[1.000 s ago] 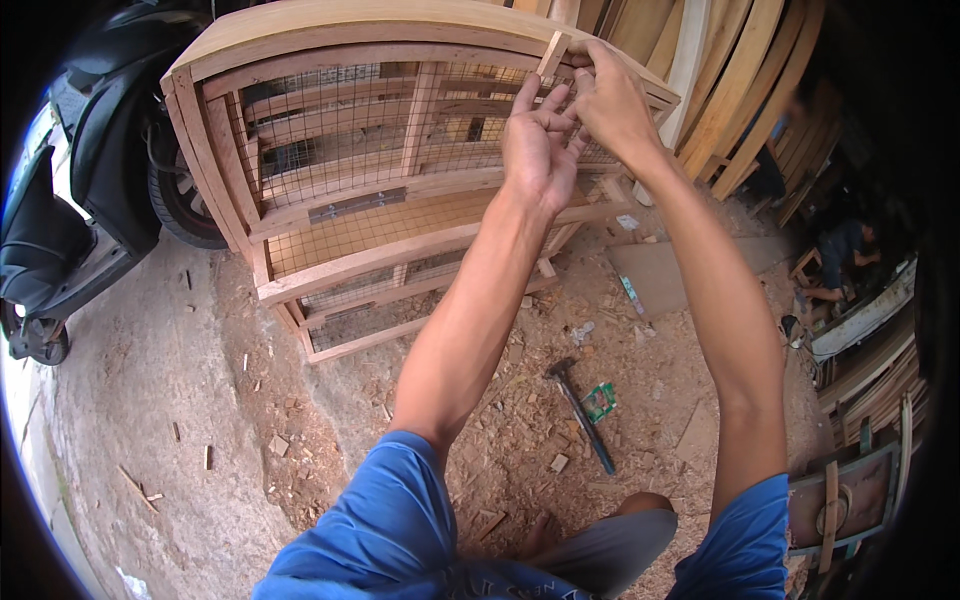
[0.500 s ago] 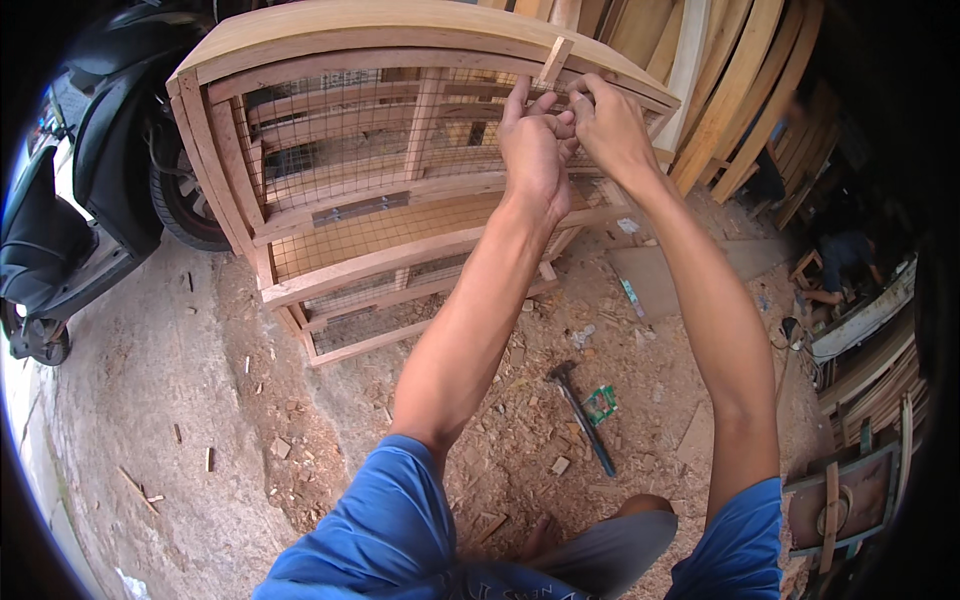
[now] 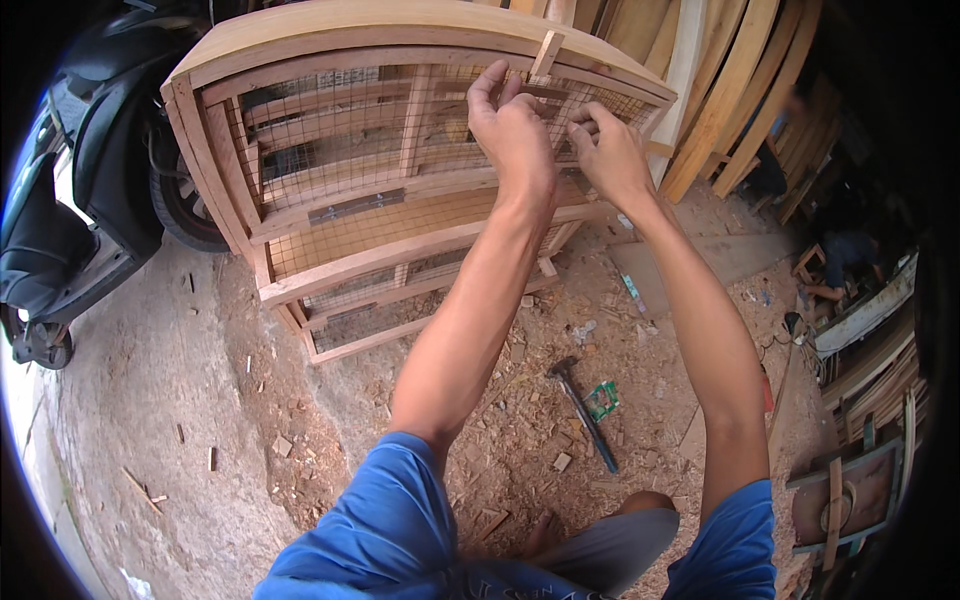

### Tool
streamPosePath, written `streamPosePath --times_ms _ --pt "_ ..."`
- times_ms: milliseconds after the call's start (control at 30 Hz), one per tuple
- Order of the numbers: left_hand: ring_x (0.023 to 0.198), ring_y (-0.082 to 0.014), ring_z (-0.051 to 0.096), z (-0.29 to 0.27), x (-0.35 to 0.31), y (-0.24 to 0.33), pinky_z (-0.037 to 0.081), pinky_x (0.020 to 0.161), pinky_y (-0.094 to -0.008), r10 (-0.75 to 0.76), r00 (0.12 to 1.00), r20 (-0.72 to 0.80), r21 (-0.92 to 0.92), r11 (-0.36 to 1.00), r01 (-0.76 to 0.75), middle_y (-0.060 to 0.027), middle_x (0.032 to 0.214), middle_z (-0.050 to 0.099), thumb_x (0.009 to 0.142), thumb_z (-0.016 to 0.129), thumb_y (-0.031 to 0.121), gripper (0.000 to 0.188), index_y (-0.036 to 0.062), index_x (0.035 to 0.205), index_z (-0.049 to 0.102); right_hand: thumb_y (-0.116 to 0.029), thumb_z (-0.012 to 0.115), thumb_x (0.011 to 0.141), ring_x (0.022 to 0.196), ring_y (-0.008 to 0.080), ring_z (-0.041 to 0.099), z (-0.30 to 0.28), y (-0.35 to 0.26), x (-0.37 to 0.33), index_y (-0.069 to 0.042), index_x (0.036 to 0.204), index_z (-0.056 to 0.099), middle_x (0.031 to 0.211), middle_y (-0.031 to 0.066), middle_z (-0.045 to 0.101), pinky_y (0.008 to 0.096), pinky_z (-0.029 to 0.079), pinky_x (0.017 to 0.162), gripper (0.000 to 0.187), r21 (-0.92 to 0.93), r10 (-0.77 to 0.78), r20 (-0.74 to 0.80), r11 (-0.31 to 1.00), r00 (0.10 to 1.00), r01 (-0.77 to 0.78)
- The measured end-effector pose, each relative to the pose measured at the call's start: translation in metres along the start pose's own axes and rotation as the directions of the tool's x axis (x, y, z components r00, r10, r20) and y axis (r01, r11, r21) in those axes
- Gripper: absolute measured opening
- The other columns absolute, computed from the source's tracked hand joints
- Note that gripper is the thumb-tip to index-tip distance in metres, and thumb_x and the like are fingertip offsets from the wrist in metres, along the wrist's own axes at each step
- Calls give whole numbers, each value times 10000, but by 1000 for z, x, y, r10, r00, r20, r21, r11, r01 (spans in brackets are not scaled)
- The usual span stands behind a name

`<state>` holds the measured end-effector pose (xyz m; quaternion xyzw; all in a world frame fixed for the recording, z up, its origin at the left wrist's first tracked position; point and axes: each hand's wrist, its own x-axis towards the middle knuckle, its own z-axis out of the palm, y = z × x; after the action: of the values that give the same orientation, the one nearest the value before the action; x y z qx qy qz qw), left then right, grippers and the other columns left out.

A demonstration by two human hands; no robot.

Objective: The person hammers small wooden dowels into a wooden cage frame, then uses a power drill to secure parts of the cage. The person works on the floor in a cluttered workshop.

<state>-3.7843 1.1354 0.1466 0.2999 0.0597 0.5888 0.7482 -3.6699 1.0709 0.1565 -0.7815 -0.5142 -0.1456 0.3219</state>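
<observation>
A wooden cage-like cabinet (image 3: 330, 278) with wire mesh (image 3: 335, 135) on its front stands before me. My left hand (image 3: 512, 130) is raised in front of its upper mesh panel, just below a small upright wood strip (image 3: 546, 54) on the top rail. Its fingers are curled, and what they may hold is hidden. To its right, my right hand (image 3: 608, 150) has thumb and fingers pinched together. Anything between them is too small to make out. A gap separates the two hands. A metal bolt latch (image 3: 358, 207) sits on the rail under the mesh.
A hammer (image 3: 585, 415) lies on the shaving-strewn floor beside a green packet (image 3: 601, 400). A dark scooter (image 3: 110, 170) stands at the left. Long boards (image 3: 725, 95) lean at the back right. Another person (image 3: 850, 262) is low down at the far right.
My hands were together by the wood strip and have come apart. The left has shifted left and turned; the right has dropped slightly lower.
</observation>
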Motion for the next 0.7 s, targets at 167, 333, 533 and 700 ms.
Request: streamPosePath --times_ms 167,333,533,700 --pt "1281 -235 496 3 -3 10 396 994 -374 56 998 -8 -129 990 -56 -162 1418 487 814 451 -79 682 -20 1482 328 -83 629 974 772 192 701 23 26 -49 19 1098 650 874 124 721 353 543 707 162 143 54 64 988 996 -63" --pt "1032 -201 551 -7 3 15 416 911 -382 -95 995 -3 -136 986 94 -148 1363 524 840 464 -49 770 -14 1562 198 -79 612 988 783 144 691 64 64 -121 24 1110 642 877 95 712 322 537 691 162 254 261 276 909 925 -332" --pt "834 -159 578 -20 6 10 455 708 -307 -270 960 71 1 963 271 -155 1246 627 847 473 -20 813 -5 1597 159 -20 576 970 775 139 683 88 142 -194 41 1089 636 879 87 702 309 542 692 147 196 384 442 841 811 -504" --pt "828 -164 596 -22 5 2 478 757 -327 -200 976 86 288 943 168 -156 1207 660 868 514 9 804 5 1597 175 22 570 933 769 149 672 103 207 -221 42 1076 638 912 101 704 319 555 706 159 201 494 492 737 717 -645"
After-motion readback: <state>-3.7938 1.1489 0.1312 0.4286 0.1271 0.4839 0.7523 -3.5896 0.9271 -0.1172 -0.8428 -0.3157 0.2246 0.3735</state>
